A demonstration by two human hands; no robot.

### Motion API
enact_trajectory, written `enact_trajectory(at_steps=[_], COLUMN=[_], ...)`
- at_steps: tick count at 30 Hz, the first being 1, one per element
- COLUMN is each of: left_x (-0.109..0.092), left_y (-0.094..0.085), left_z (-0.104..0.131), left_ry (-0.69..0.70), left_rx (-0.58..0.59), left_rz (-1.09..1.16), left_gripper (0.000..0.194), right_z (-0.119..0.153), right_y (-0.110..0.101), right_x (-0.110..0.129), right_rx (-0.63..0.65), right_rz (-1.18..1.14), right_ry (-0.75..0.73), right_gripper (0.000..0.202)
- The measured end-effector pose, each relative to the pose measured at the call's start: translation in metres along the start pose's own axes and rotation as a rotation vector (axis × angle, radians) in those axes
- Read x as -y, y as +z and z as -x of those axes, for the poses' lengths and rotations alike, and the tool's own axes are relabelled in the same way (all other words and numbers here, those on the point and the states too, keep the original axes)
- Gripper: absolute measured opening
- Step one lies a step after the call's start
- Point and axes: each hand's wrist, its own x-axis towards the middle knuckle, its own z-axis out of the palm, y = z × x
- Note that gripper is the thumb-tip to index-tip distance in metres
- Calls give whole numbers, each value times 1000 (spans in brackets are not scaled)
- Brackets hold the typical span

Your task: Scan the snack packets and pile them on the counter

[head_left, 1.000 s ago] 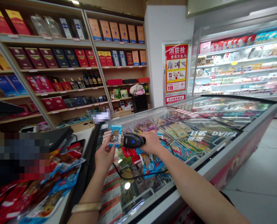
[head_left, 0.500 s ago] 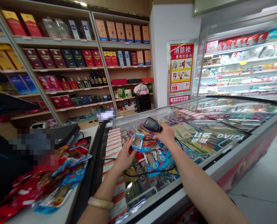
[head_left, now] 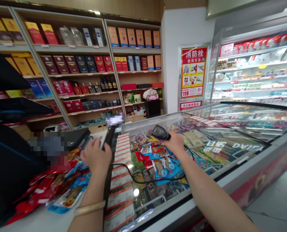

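Observation:
My right hand (head_left: 175,141) grips a black barcode scanner (head_left: 159,132) by its handle, above the glass freezer lid. Below the scanner, a small heap of blue and red snack packets (head_left: 165,166) lies on the glass. At the edge of the counter is my left hand (head_left: 97,156), its thumb and fingers apart with nothing visible in them. Beside it, a larger pile of red and blue snack packets (head_left: 68,190) rests on the counter, partly hidden by my left forearm.
The scanner's black cable (head_left: 145,182) loops across the freezer lid. A strip of price labels (head_left: 120,185) runs along the freezer's (head_left: 232,174) left side. Dark equipment (head_left: 5,167) stands at far left. Shelves of boxed bottles (head_left: 82,74) line the back, and a lit display fridge (head_left: 256,72) is at right.
My left hand has moved left, from the packets on the freezer to the counter pile. My right hand still holds the scanner over the glass. The view has shifted slightly left.

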Motion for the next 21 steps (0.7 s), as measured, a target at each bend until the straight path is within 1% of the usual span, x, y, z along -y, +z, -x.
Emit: enact_trajectory(at_steps=[2,4,6,8,10,11,13,15,17,18,20,21], left_x=[13,33,56,79,95,99,99,91,77,69,53,44], left_y=[-17,-26,-27,-23,-19,-17,-16,-18,-23,-26,-29,-29], left_z=[-9,-14,-17,-18,-17,-17,-15,-14,-13,-13,-11,-9], left_ry=[-124,-217,-256,-287,-319,-329,-327,-317,-290,-260,-193,-177], left_rx=[-76,-97,-107,-104,-95,-100,-122,-157,-198,-215,-229,-221], left_rz=[-98,-129,-119,-78,-27,-3,28,31,39,61,160,245], left_gripper=[42,42,34,27,31,32,31,26,24,27,36,38], right_z=[0,1,1,2,3,3,4,4,4,4,4,4], right_y=[0,-1,-2,-4,-5,-5,-5,-4,-3,-3,-2,-2], right_x=[1,2,3,5,6,7,7,7,7,7,8,9], right_rx=[6,10,9,5,0,1,4,5,2,1,1,1], right_rz=[-5,-12,-20,-24,-24,-24,-28,-35,-38,-38,-37,-39], right_ry=[-7,-16,-23,-22,-19,-20,-28,-39,-48,-51,-58,-63], right_gripper=[29,28,26,26,26,26,25,26,26,25,23,22])
